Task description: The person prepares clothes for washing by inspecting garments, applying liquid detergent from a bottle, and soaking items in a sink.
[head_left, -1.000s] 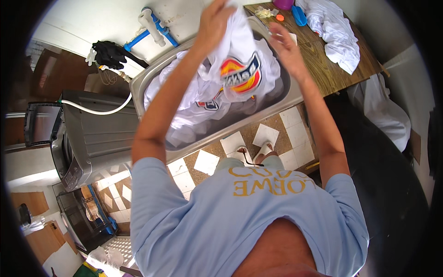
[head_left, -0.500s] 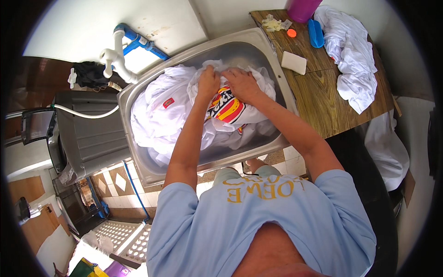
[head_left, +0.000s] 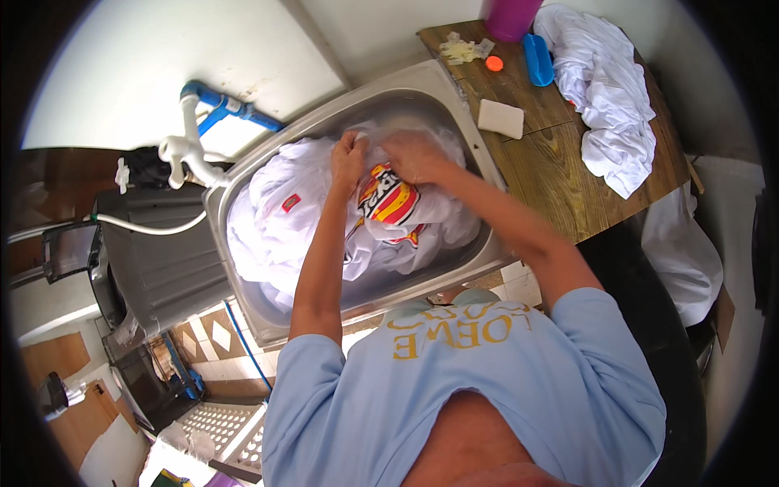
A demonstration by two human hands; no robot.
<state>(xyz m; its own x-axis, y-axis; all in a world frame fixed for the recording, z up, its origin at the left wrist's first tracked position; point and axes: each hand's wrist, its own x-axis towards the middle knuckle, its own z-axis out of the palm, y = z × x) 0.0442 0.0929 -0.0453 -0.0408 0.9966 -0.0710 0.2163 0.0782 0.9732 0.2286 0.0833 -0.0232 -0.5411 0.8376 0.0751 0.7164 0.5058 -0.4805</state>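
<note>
A steel sink holds a heap of wet white clothes, one with a small red label. Toward the far right of the heap lies a white shirt with a red, yellow and black print, partly bunched up. My left hand is closed on a fold of the shirt's white cloth above the print. Just right of it, my right hand is on the same cloth, its fingers smeared by motion.
A white faucet on blue pipe stands at the sink's left rim. On the wooden table to the right are a soap bar, an orange cap, a blue scoop and white laundry. A grey washing machine stands left.
My right hand has moved slightly and now blurs over the cloth. My left hand keeps its grip on the shirt. The whole view has turned and shifted a little.
</note>
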